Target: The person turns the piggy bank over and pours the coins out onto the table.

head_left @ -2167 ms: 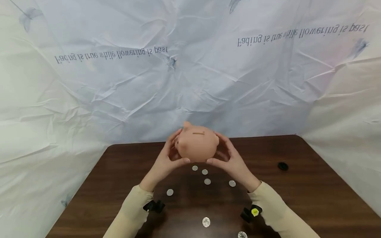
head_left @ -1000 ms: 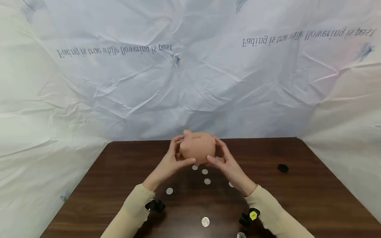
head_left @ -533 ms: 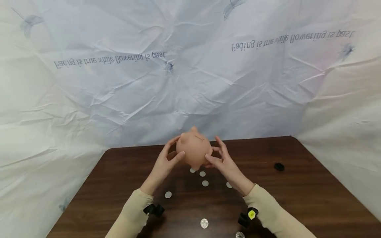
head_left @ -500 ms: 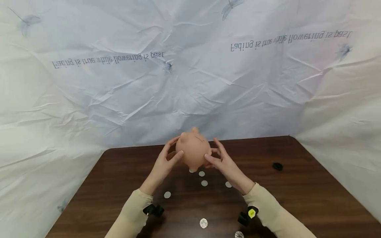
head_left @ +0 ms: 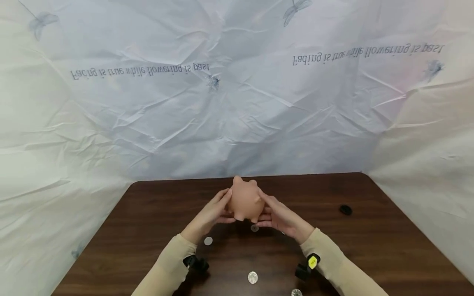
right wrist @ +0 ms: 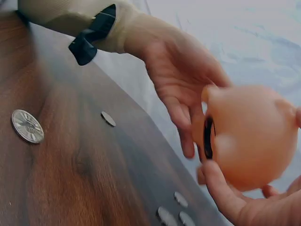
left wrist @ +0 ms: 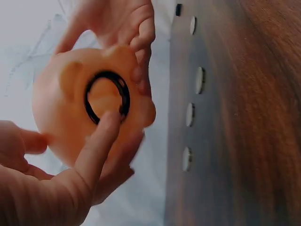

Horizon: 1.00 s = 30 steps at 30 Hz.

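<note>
1. Edges first: the far edge of the table (head_left: 155, 230) runs right along the white sheet (head_left: 237, 127), and from the head view the ears of our piggy bank (head_left: 245, 202) line up with it. It's held up off the wood, near the middle, feet pointing down.
2. Room-wise, we've got a wide stretch of wood between the right hand (head_left: 282, 217) and the black disc (head_left: 346, 210), plus another stretch left of the left hand (head_left: 214, 211). Underneath is tighter: one coin (head_left: 254, 227) shows just below the pig.
3. Hands: two, both gripping the pig, one per side. We see a left fingertip against the black ring (left wrist: 126, 94) on its underside.
4. Coins: four obvious ones from the head, the nearest cut off by the frame, plus a pale sliver by the right hand that we can't make out. Left wrist view shows four, right wrist view five; we can't tell exactly which ones match up.
5. Other counts: one pig, one ring, one disc on the table, two cream sleeves (head_left: 164, 265), two black wrist mounts (head_left: 196, 263), one yellow sticker (head_left: 312, 262) (right wrist), two lines of flipped lettering (head_left: 140, 70) on the sheet.
</note>
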{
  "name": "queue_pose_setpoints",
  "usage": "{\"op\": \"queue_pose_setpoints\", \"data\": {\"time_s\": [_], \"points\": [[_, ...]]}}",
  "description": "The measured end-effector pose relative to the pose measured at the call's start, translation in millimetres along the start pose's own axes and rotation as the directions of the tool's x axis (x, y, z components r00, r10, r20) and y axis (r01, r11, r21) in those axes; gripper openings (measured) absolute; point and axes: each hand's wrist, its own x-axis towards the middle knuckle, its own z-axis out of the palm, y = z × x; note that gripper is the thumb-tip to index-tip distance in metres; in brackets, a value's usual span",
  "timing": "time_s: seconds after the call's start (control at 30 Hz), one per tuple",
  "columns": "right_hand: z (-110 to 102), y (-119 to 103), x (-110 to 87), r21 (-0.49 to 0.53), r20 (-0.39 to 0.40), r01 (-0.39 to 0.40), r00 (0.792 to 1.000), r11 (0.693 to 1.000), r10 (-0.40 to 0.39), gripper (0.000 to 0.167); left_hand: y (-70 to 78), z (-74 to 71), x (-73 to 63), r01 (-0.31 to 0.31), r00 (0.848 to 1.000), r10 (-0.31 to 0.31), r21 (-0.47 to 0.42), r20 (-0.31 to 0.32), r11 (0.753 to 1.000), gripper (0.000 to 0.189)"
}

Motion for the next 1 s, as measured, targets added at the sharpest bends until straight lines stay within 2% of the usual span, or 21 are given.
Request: {"op": "queue_pose_setpoints", "data": {"time_s": [0.07, 0.1, 0.13, 0.17, 0.23, 0.27, 0.3, 0.33, 0.37, 0.43, 0.47, 0.5, 0.53, 0.57, 0.6, 0.67, 0.77, 0.8, 0.83, 0.9, 1.0], "points": [[9, -4, -5.1, -0.013, -0.042, 0.134, 0.990, 0.991, -0.134, 0.057, 9.5, 3.4, -4.9, -0.103, 0.994, 0.103, 0.016, -0.030, 0.995, 0.072], [14, -7, -8.5, -0.035, -0.043, 0.236, 0.970, 0.971, -0.238, 0.057, 15.7, 5.5, -9.3, -0.186, 0.982, 0.187, 0.036, -0.034, 0.982, 0.072], [19, -9, -12.5, -0.077, -0.029, 0.354, 0.934, 0.932, -0.357, 0.060, 21.7, 7.3, -14.1, -0.287, 0.957, 0.289, 0.053, -0.023, 0.956, 0.075], [23, -12, -16.8, -0.128, 0.006, 0.477, 0.877, 0.869, -0.480, 0.067, 27.4, 8.9, -18.9, -0.401, 0.915, 0.402, 0.073, -0.004, 0.913, 0.079], [28, -16, -24.4, -0.233, 0.099, 0.675, 0.732, 0.700, -0.674, 0.087, 36.6, 11.8, -27.3, -0.601, 0.798, 0.602, 0.117, 0.036, 0.790, 0.089], [29, -18, -26.5, -0.276, 0.129, 0.729, 0.674, 0.627, -0.727, 0.097, 39.5, 12.9, -29.9, -0.654, 0.755, 0.654, 0.128, 0.045, 0.746, 0.092], [30, -20, -27.8, -0.307, 0.146, 0.748, 0.648, 0.589, -0.747, 0.103, 40.3, 13.6, -30.8, -0.674, 0.738, 0.672, 0.122, 0.062, 0.729, 0.092], [30, -21, -28.1, -0.333, 0.144, 0.739, 0.654, 0.586, -0.743, 0.106, 39.6, 14.1, -30.0, -0.655, 0.755, 0.652, 0.120, 0.067, 0.746, 0.089], [29, -22, -27.5, -0.352, 0.117, 0.696, 0.696, 0.625, -0.709, 0.107, 37.7, 14.4, -27.9, -0.600, 0.799, 0.598, 0.123, 0.058, 0.790, 0.084], [28, -23, -23.2, -0.352, 0.016, 0.538, 0.822, 0.766, -0.570, 0.102, 30.5, 14.8, -21.0, -0.403, 0.915, 0.402, 0.102, 0.029, 0.910, 0.074], [26, -22, -20.8, -0.330, -0.039, 0.443, 0.876, 0.833, -0.481, 0.098, 26.5, 14.9, -17.4, -0.284, 0.959, 0.283, 0.075, 0.024, 0.956, 0.071], [25, -22, -19.1, -0.310, -0.082, 0.354, 0.914, 0.882, -0.396, 0.094, 22.4, 14.5, -13.8, -0.180, 0.983, 0.178, 0.047, 0.032, 0.983, 0.070], [24, -21, -17.9, -0.302, -0.111, 0.286, 0.937, 0.910, -0.331, 0.091, 19.1, 14.4, -10.8, -0.097, 0.995, 0.096, 0.018, 0.039, 0.995, 0.070], [23, -20, -17.2, -0.305, -0.131, 0.238, 0.949, 0.922, -0.288, 0.089, 16.7, 14.2, -9.0, -0.049, 0.998, 0.049, -0.007, 0.048, 0.999, 0.071], [22, -20, -16.7, -0.310, -0.134, 0.228, 0.951, 0.923, -0.279, 0.087, 14.9, 13.8, -7.6, -0.038, 0.997, 0.039, -0.028, 0.061, 0.999, 0.072], [21, -20, -17.7, -0.320, -0.113, 0.278, 0.938, 0.906, -0.328, 0.086, 15.4, 13.3, -7.7, -0.068, 0.995, 0.073, -0.064, 0.073, 0.996, 0.073], [22, -21, -18.9, -0.292, -0.058, 0.393, 0.903, 0.872, -0.426, 0.088, 20.9, 12.6, -11.4, -0.181, 0.982, 0.184, -0.067, 0.047, 0.981, 0.077], [22, -22, -18.6, -0.273, -0.044, 0.404, 0.902, 0.873, -0.430, 0.090, 21.9, 12.3, -11.7, -0.201, 0.978, 0.203, -0.066, 0.035, 0.977, 0.078], [21, -21, -17.6, -0.240, -0.030, 0.390, 0.912, 0.889, -0.409, 0.091, 23.1, 12.1, -12.4, -0.203, 0.979, 0.205, -0.067, 0.024, 0.977, 0.078], [19, -19, -14.0, -0.165, -0.015, 0.299, 0.952, 0.940, -0.305, 0.091, 20.6, 12.0, -10.4, -0.158, 0.987, 0.161, -0.099, 0.020, 0.982, 0.076], [12, -10, -8.2, -0.076, -0.015, 0.088, 0.996, 0.993, -0.089, 0.087, 6.3, 12.1, -2.7, -0.004, 0.997, 0.015, -0.151, 0.072, 0.989, 0.069]]}}
